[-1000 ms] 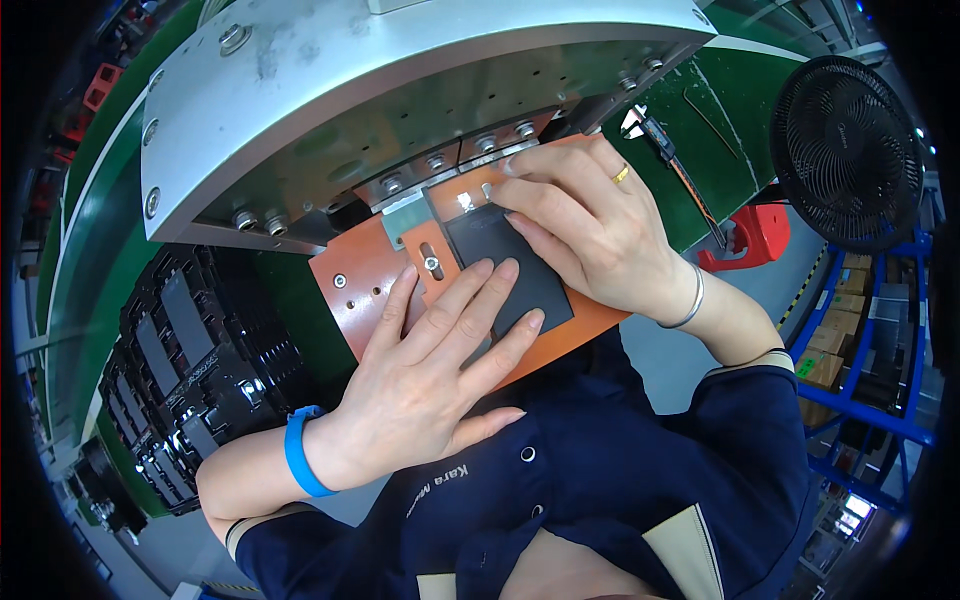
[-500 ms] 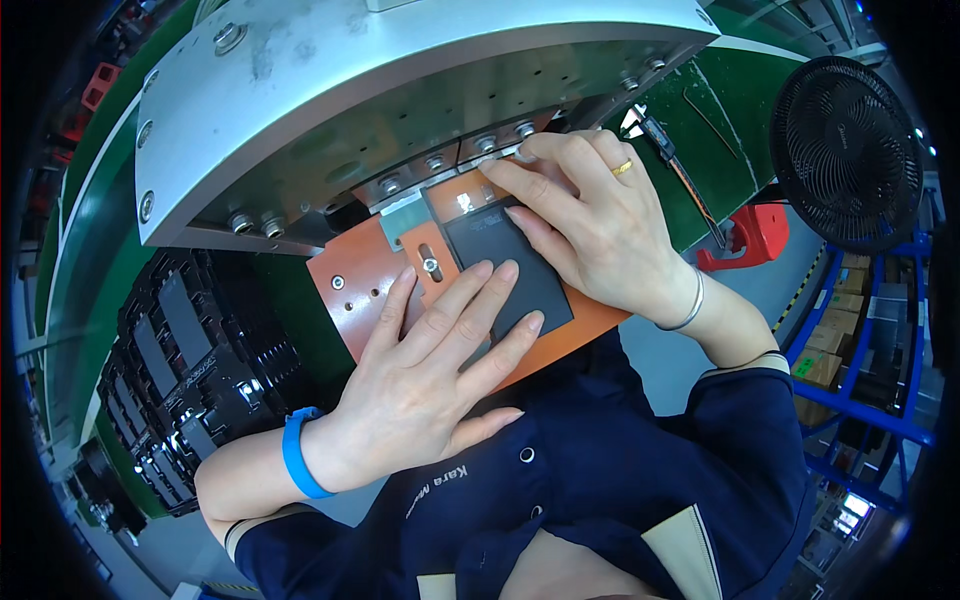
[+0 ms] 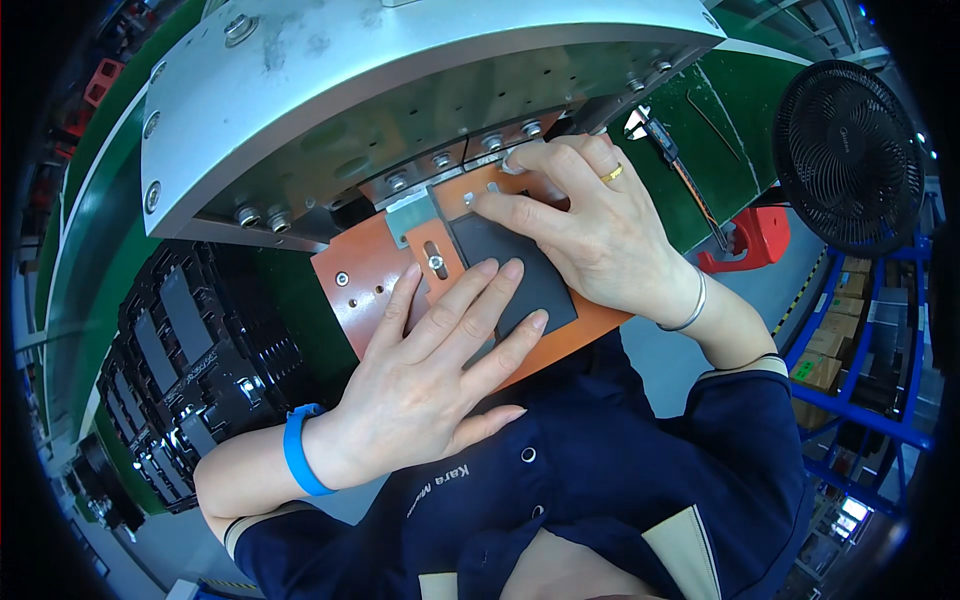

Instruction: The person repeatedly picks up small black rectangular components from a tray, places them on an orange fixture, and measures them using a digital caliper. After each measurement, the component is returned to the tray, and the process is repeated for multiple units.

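A dark grey, flat rectangular piece point(image 3: 522, 258), resembling a pouch battery cell, lies on an orange fixture plate point(image 3: 590, 321) under the machine's front edge. My left hand point(image 3: 420, 375) rests with fingers spread, fingertips on the piece's left side and on the slotted orange stop block point(image 3: 437, 265) beside it. Over the piece's upper right part, my right hand point(image 3: 595, 225) is bent, two fingers apart. One fingertip touches near small pale tabs at the upper edge; another reaches the machine's metal lip. The right thumb is hidden under the hand.
A big grey metal machine frame point(image 3: 400, 85) with bolts stands directly ahead. Stacked black trays point(image 3: 185, 350) are at left. On the green bench to the right lie a digital caliper point(image 3: 665, 150) and hex key point(image 3: 712, 125), near a red tool part point(image 3: 755, 240) and black fan point(image 3: 850, 155).
My right index fingertip has come down from the machine's lip toward the piece's upper edge, and the thumb has slipped from sight. My left hand stays in place.
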Motion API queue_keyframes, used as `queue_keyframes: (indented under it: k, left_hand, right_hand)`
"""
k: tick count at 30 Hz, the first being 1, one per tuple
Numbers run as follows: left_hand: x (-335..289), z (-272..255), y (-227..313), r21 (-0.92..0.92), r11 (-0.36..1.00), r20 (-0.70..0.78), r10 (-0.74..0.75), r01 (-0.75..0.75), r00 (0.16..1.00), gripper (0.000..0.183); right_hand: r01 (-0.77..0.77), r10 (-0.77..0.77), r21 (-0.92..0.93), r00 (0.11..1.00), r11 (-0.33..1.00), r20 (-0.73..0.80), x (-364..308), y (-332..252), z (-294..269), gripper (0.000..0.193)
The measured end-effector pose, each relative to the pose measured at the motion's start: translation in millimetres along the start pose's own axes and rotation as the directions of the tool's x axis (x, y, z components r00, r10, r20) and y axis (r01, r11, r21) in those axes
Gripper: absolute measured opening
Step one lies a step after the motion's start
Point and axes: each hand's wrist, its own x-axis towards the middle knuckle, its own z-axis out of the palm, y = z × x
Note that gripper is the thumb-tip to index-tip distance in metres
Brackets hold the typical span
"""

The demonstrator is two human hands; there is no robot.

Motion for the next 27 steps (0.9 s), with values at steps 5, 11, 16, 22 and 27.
queue_keyframes:
  k: [5,11,16,22,27]
  left_hand:
    - [-1,-1,1,0.014,1.000,-0.007,-0.003,0.003,1.000,0.068]
    - [0,1,1,0.016,1.000,-0.016,0.000,0.000,1.000,0.068]
    - [1,-1,1,0.021,1.000,-0.007,0.000,0.000,1.000,0.068]
    - [0,-2,0,0.009,1.000,0.007,-0.028,0.028,1.000,0.070]
    - [-2,-4,-7,-0.036,0.997,-0.041,-0.075,0.074,0.996,0.077]
  right_hand:
    - [-0.019,0.020,0.058,1.000,0.998,-0.010,2,-1,-1,0.034]
    - [0.033,-0.038,0.086,0.998,0.996,0.050,3,-2,-5,0.034]
    - [0.021,-0.024,0.095,0.999,0.995,0.027,4,0,-2,0.034]
    - [-0.088,0.092,0.383,0.996,0.920,0.008,-18,-5,-32,0.038]
    - [-0.112,0.063,0.406,0.989,0.907,0.133,-37,-17,-29,0.050]
